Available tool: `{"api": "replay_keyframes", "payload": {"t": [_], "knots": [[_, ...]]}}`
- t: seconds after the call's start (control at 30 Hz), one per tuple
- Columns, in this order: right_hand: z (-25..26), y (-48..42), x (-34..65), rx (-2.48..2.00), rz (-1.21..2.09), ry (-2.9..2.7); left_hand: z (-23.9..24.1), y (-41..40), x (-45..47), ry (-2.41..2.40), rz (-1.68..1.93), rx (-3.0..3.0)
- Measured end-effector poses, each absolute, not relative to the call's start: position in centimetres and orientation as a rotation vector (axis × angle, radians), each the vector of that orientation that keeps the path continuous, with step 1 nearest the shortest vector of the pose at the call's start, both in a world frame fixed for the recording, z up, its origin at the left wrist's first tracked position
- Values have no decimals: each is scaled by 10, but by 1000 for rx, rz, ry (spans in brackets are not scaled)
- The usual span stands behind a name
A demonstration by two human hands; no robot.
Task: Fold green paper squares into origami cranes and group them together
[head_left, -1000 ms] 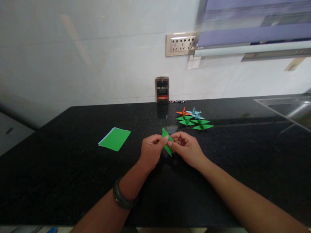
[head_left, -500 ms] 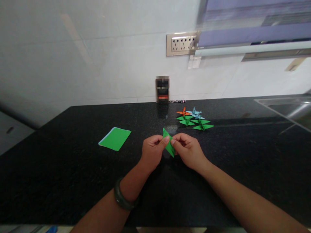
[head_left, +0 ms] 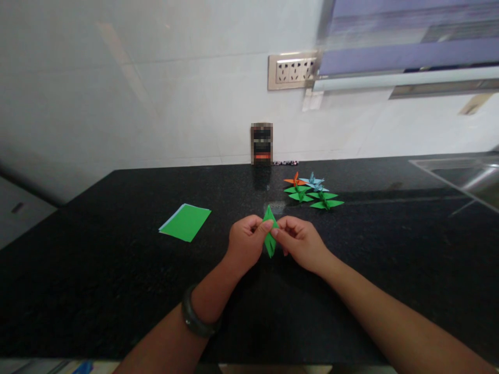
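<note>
A piece of folded green paper [head_left: 270, 244], narrow and diamond-shaped with pointed ends, is pinched between my two hands above the counter. My left hand [head_left: 247, 238] grips its left side, thumb pressed on the front. From the right, my right hand [head_left: 299, 240] pinches the other edge with thumb and fingers. The fingertips behind the paper are partly hidden. Beyond my right hand stand several folded paper cranes: an orange crane [head_left: 296, 180], light blue cranes [head_left: 314, 182] and green cranes [head_left: 325, 200]. To the left lies a stack of square paper [head_left: 186, 223], green on top.
The black stone counter [head_left: 97, 270] meets a white tiled wall. A small blurred dark box [head_left: 262, 144] stands against the wall beside a patterned strip [head_left: 286, 163]. A sink [head_left: 468, 176] is at the right, and a socket panel [head_left: 292, 71] is on the wall.
The folded green paper has turned from a slant to nearly upright, its top point moving right and its bottom point left. Both hands still hold it.
</note>
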State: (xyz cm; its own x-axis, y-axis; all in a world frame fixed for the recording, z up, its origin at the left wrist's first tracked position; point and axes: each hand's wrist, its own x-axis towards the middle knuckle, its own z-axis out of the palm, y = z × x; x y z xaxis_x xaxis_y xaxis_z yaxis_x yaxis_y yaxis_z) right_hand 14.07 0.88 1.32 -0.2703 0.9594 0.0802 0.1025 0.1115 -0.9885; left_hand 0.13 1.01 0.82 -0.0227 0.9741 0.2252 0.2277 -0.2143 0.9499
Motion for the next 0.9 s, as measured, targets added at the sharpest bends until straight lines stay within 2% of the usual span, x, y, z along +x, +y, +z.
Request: {"api": "replay_keyframes", "payload": {"t": [0.3,0.57,0.73,0.9], "knots": [[11,17,148,-1086,1229,-1354,5,13,6,1077,1162,1397],[9,18,148,-1032,1279,-1337,7,7,7,1144,1082,1588],[10,18,150,-984,1245,-1315,7,8,9,1048,911,1590],[7,19,149,-970,1236,-1257,6,8,8,1185,890,1634]]}}
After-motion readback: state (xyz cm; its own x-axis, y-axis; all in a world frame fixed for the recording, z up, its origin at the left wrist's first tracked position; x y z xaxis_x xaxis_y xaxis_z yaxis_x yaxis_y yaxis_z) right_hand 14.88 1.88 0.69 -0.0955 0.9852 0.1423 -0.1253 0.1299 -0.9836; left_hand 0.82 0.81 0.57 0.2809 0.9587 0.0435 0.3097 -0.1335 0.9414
